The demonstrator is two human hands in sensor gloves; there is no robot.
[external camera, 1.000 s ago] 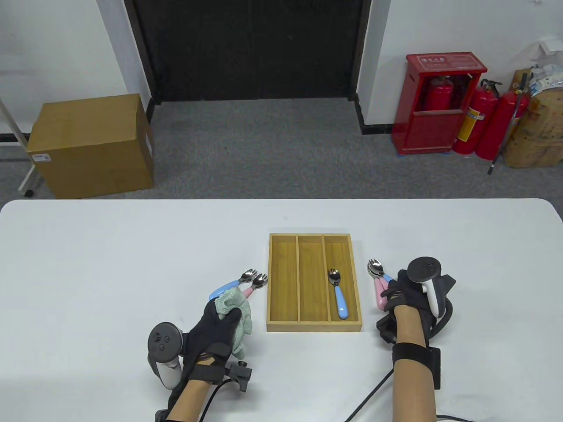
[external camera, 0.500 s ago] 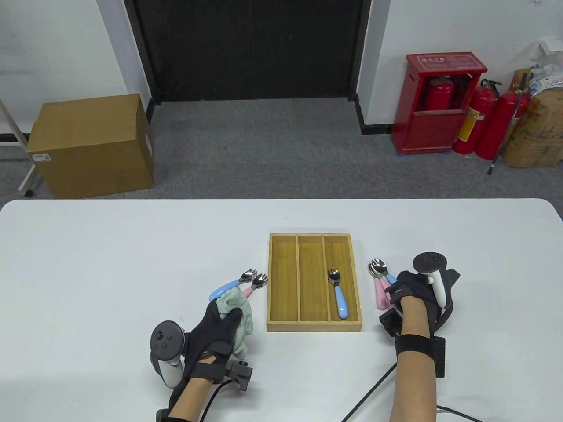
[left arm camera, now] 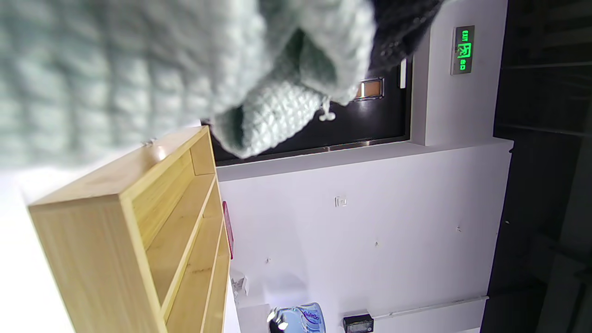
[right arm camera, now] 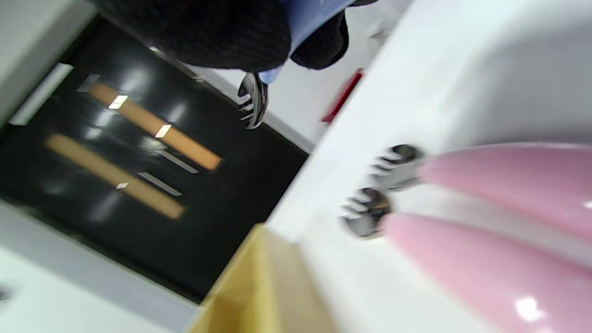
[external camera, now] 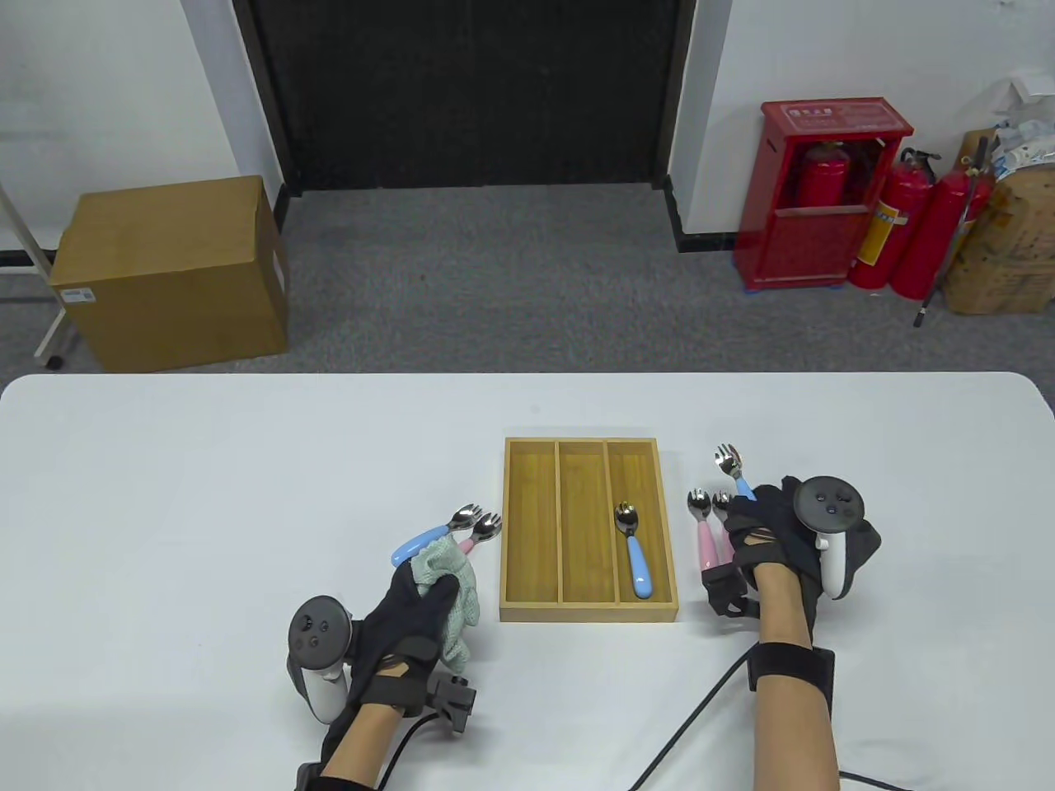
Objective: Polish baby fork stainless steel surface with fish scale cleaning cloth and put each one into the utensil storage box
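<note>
My right hand (external camera: 762, 527) grips a blue-handled baby fork (external camera: 732, 465) and holds it off the table, tines pointing away; in the right wrist view its steel head (right arm camera: 253, 101) sticks out below my fingers (right arm camera: 222, 32). Two pink-handled forks (external camera: 709, 535) (right arm camera: 485, 217) lie on the table just left of that hand. The wooden storage box (external camera: 527, 527) (left arm camera: 115, 222) has three compartments; one blue-handled fork (external camera: 633, 548) lies in the right one. My left hand (external camera: 412, 614) clutches the pale green cloth (external camera: 453, 589) (left arm camera: 162, 60). A blue fork (external camera: 429, 535) and a pink fork (external camera: 480, 531) lie beyond it.
The white table (external camera: 206, 494) stretches wide on both sides. Cables (external camera: 692, 733) trail from both wrists toward the near edge. Beyond the table stand a cardboard box (external camera: 169, 272) and a red extinguisher cabinet (external camera: 824, 189) on the floor.
My right hand has taken the blue-handled fork from the pile beside the box and lifted it, moving slightly right and away. The two pink forks stay down. The left hand hardly moved.
</note>
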